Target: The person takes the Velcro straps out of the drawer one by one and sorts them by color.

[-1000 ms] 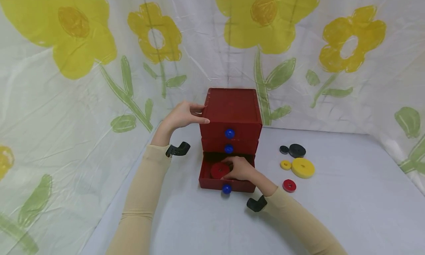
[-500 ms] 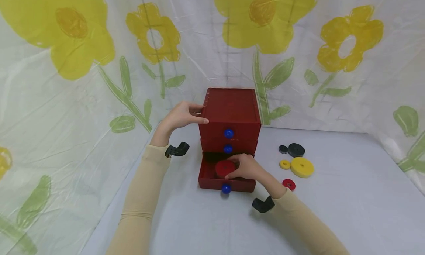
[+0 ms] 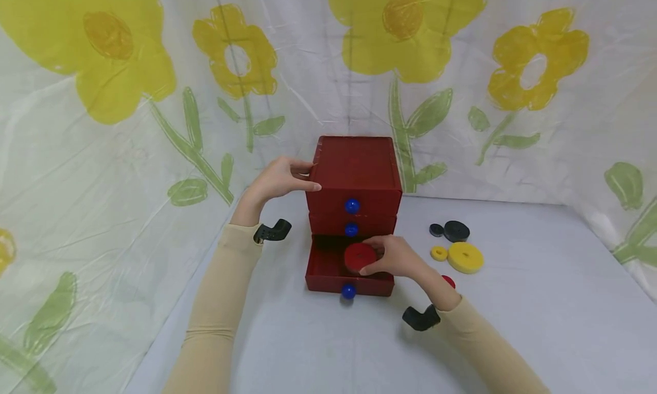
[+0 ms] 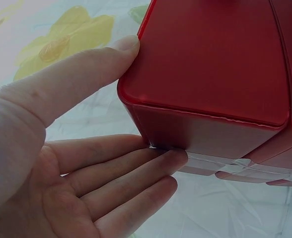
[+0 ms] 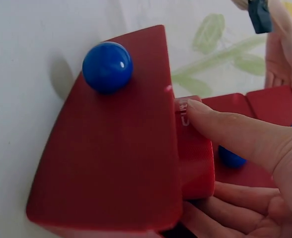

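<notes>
A red three-drawer chest (image 3: 356, 163) with blue knobs stands on the table, its bottom drawer (image 3: 320, 283) pulled out. My left hand (image 3: 279, 180) is at the chest's upper left corner. In the left wrist view, the thumb touches the chest's (image 4: 200, 59) edge and the straight fingers (image 4: 136, 173) lie along its side. Over the right part of the drawer, my right hand (image 3: 395, 256) pinches a thick red disc (image 3: 358, 256) between thumb and fingers. The right wrist view shows this disc (image 5: 195, 158) just behind the drawer front (image 5: 116, 148), with pale lettering near the thumb.
To the right lie a large black disc (image 3: 456, 231), a small black one (image 3: 436, 230), a large yellow disc (image 3: 465, 258) and a small yellow ring (image 3: 438, 253). A small red disc (image 3: 449, 281) is partly hidden by my right wrist. A flowered curtain (image 3: 308, 97) hangs behind.
My right hand has moved right within the open drawer, carrying the red disc from the left-middle to the right side. The left hand has stayed at the chest's corner.
</notes>
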The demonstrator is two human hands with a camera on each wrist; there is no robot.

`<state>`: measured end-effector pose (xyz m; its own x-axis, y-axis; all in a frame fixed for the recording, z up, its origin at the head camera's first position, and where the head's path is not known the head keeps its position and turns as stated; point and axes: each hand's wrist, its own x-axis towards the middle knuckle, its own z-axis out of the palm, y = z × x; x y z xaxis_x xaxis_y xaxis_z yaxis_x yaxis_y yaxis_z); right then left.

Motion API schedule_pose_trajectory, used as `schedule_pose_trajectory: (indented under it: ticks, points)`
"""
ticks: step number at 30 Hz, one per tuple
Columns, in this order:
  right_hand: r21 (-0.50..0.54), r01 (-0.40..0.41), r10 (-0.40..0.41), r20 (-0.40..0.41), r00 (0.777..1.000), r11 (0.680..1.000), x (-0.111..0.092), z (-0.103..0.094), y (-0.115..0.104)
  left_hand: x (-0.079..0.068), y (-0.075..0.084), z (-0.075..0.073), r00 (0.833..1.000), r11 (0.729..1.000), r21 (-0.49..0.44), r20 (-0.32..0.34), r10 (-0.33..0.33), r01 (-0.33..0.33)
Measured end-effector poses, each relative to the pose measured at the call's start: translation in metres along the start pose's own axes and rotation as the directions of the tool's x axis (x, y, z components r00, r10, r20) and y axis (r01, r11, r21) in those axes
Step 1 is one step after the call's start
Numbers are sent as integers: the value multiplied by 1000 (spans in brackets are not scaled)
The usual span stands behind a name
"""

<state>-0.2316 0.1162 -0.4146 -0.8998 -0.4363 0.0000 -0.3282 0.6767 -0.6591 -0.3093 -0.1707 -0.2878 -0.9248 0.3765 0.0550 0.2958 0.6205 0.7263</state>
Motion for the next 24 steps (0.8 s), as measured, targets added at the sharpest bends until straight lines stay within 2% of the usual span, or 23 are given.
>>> schedule_pose_trajectory:
  ticks: [9,16,24]
  points:
    - [-24,-41,40,-21,999,999,-12,-13,6,0,0,-1,1000,1000,3,4,-9,9]
    - [32,-72,73,-29,997,997,-20,-22,16,0,1,-1,1000,1000,-1,4,-16,16]
    - [51,-57,59,-36,998,997,-30,-32,22,-1,3,-1,1000,1000,4,3,-14,14]
